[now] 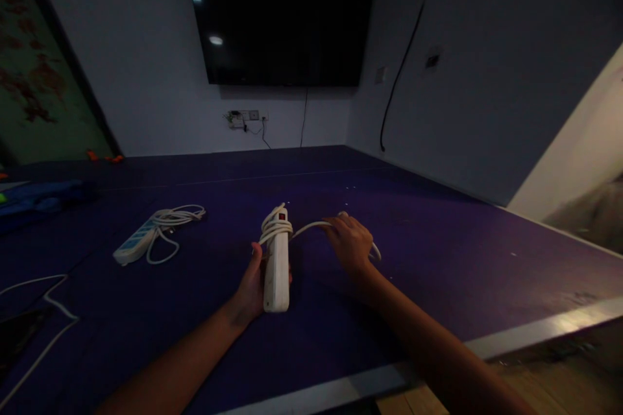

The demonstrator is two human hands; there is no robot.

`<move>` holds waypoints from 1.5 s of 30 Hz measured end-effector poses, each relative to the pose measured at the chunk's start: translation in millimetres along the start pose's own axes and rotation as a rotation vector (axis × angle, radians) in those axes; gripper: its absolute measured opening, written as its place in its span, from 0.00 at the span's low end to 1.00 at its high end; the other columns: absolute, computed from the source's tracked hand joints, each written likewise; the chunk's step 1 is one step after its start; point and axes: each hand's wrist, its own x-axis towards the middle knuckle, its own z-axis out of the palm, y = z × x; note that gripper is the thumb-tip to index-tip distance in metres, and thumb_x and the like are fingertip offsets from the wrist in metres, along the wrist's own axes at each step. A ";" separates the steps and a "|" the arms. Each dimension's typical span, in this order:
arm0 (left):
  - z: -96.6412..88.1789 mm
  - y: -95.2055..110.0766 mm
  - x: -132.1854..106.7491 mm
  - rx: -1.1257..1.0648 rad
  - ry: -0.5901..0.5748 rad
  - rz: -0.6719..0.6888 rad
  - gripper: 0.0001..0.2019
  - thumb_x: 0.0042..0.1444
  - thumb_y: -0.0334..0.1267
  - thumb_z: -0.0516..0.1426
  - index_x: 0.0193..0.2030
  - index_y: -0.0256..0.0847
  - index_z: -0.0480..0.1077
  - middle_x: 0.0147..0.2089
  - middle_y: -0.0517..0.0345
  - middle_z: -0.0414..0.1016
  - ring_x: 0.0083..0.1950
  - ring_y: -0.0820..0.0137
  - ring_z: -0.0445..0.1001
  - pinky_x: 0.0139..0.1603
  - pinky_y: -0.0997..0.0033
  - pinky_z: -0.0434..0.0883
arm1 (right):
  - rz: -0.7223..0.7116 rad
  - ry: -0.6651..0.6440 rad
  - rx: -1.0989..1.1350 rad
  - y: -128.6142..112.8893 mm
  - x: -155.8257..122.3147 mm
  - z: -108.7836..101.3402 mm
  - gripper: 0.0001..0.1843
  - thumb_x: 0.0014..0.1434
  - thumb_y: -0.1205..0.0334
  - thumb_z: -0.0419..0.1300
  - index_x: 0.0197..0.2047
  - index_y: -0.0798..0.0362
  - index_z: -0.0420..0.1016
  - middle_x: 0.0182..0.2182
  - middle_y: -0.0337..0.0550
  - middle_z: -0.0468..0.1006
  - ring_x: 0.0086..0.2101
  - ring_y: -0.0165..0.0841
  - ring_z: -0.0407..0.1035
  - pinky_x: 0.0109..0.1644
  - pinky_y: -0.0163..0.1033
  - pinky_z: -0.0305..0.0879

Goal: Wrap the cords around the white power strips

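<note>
A white power strip (277,272) stands on its narrow side in my left hand (252,285), whose fingers wrap around it from behind with the thumb at its left. Several loops of its white cord (276,228) are wound around the far end, next to a red switch (282,216). From there the cord runs right into my right hand (351,241), which is closed on it, and a short length hangs out past the hand. To the left, a second power strip (139,240) with blue socket faces lies on the purple surface, its white cord (180,215) bundled loosely on top.
The purple surface (311,350) has a pale front edge (350,390). A thin white cable (63,301) and a dark flat object (22,334) lie at the left, blue cloth (43,198) farther back. A television (287,19) hangs above wall sockets (248,117).
</note>
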 end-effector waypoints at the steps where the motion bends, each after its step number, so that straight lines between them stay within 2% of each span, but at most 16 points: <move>1: 0.8 0.3 -0.3 -0.006 -0.001 0.025 0.34 0.45 0.69 0.50 0.34 0.34 0.71 0.23 0.54 0.72 0.22 0.71 0.72 0.22 0.73 0.68 | 0.024 -0.045 -0.005 0.0 1.7 -1.1 0.12 0.62 0.56 0.57 0.34 0.50 0.80 0.30 0.42 0.78 0.32 0.31 0.69 0.35 0.35 0.56; 5: 3.7 2.6 -2.0 -0.055 0.015 0.059 0.34 0.48 0.69 0.48 0.33 0.33 0.71 0.23 0.53 0.72 0.23 0.70 0.72 0.23 0.73 0.69 | 0.073 -0.316 -0.050 -2.2 11.4 -10.2 0.14 0.61 0.50 0.56 0.37 0.48 0.80 0.32 0.43 0.79 0.33 0.33 0.71 0.34 0.35 0.56; 9: 3.6 6.2 -2.1 -0.098 0.061 0.056 0.31 0.53 0.65 0.49 0.35 0.33 0.71 0.24 0.52 0.73 0.23 0.70 0.72 0.23 0.72 0.69 | 0.016 -0.645 -0.105 -5.2 16.0 -14.7 0.19 0.60 0.44 0.54 0.38 0.49 0.78 0.32 0.45 0.80 0.32 0.36 0.73 0.31 0.36 0.56; 13: 2.1 8.3 -0.5 -0.115 0.096 0.063 0.25 0.55 0.58 0.53 0.38 0.34 0.71 0.24 0.55 0.71 0.23 0.72 0.71 0.23 0.74 0.68 | -0.062 -0.844 -0.036 -7.1 9.8 -7.5 0.16 0.64 0.55 0.52 0.35 0.53 0.78 0.31 0.49 0.81 0.32 0.36 0.74 0.32 0.36 0.58; 16: 1.1 8.7 -0.3 -0.127 0.087 0.074 0.23 0.56 0.57 0.53 0.40 0.35 0.71 0.23 0.57 0.70 0.23 0.73 0.70 0.23 0.75 0.67 | -0.021 -0.909 0.082 -7.6 3.6 0.6 0.15 0.63 0.62 0.51 0.34 0.55 0.79 0.32 0.48 0.81 0.32 0.34 0.75 0.33 0.34 0.60; 20: 1.2 8.4 -1.2 -0.115 0.060 0.065 0.22 0.56 0.56 0.53 0.40 0.36 0.70 0.24 0.57 0.70 0.23 0.73 0.70 0.23 0.76 0.66 | 0.067 -0.888 0.085 -3.1 -0.5 10.4 0.14 0.62 0.65 0.52 0.38 0.54 0.79 0.36 0.47 0.81 0.36 0.34 0.75 0.35 0.33 0.62; 26: 0.3 5.7 1.5 -0.036 -0.008 -0.007 0.23 0.57 0.56 0.53 0.38 0.34 0.71 0.25 0.53 0.72 0.23 0.72 0.71 0.24 0.74 0.68 | 0.086 -0.791 -0.009 13.1 3.0 23.6 0.14 0.63 0.65 0.52 0.39 0.53 0.80 0.36 0.48 0.81 0.36 0.34 0.75 0.37 0.34 0.63; 31: -5.4 3.7 3.5 0.063 -0.042 -0.073 0.22 0.56 0.55 0.53 0.34 0.33 0.71 0.25 0.50 0.74 0.21 0.70 0.71 0.20 0.74 0.66 | 0.015 -0.736 -0.048 25.4 15.6 29.1 0.17 0.66 0.63 0.47 0.45 0.57 0.76 0.43 0.53 0.79 0.42 0.37 0.73 0.43 0.37 0.62; 35: -6.5 3.6 2.9 0.046 -0.015 -0.072 0.22 0.56 0.53 0.55 0.35 0.32 0.71 0.26 0.48 0.76 0.23 0.69 0.74 0.23 0.73 0.69 | -0.080 -0.713 -0.032 29.2 19.5 28.4 0.16 0.66 0.63 0.48 0.46 0.56 0.76 0.43 0.52 0.78 0.45 0.37 0.70 0.50 0.39 0.60; 38: -4.0 4.4 3.1 0.038 0.021 -0.053 0.23 0.56 0.54 0.54 0.33 0.31 0.72 0.24 0.49 0.75 0.21 0.70 0.73 0.22 0.74 0.69 | -0.209 -0.615 0.043 22.8 14.2 25.8 0.17 0.64 0.67 0.50 0.53 0.55 0.72 0.50 0.50 0.75 0.51 0.38 0.66 0.56 0.44 0.57; 40: -2.5 4.2 3.2 0.045 0.049 -0.061 0.23 0.56 0.55 0.54 0.32 0.31 0.72 0.23 0.50 0.74 0.21 0.71 0.72 0.22 0.74 0.69 | -0.293 -0.547 0.113 12.4 8.8 23.4 0.20 0.62 0.68 0.51 0.56 0.54 0.70 0.53 0.49 0.73 0.55 0.38 0.62 0.61 0.48 0.52; 42: -2.6 2.9 2.7 0.064 0.064 -0.071 0.24 0.56 0.55 0.54 0.32 0.30 0.72 0.24 0.50 0.75 0.21 0.70 0.73 0.22 0.74 0.69 | -0.367 -0.571 0.183 -1.8 3.8 20.9 0.19 0.61 0.66 0.53 0.55 0.54 0.71 0.52 0.48 0.74 0.56 0.38 0.62 0.64 0.50 0.47; 45: -5.7 -0.4 1.6 0.103 0.040 -0.060 0.23 0.54 0.55 0.56 0.34 0.30 0.72 0.24 0.49 0.75 0.21 0.69 0.74 0.21 0.73 0.69 | -0.434 -0.651 0.264 -23.3 -0.5 18.4 0.17 0.58 0.65 0.56 0.51 0.54 0.73 0.48 0.49 0.76 0.53 0.38 0.64 0.65 0.50 0.46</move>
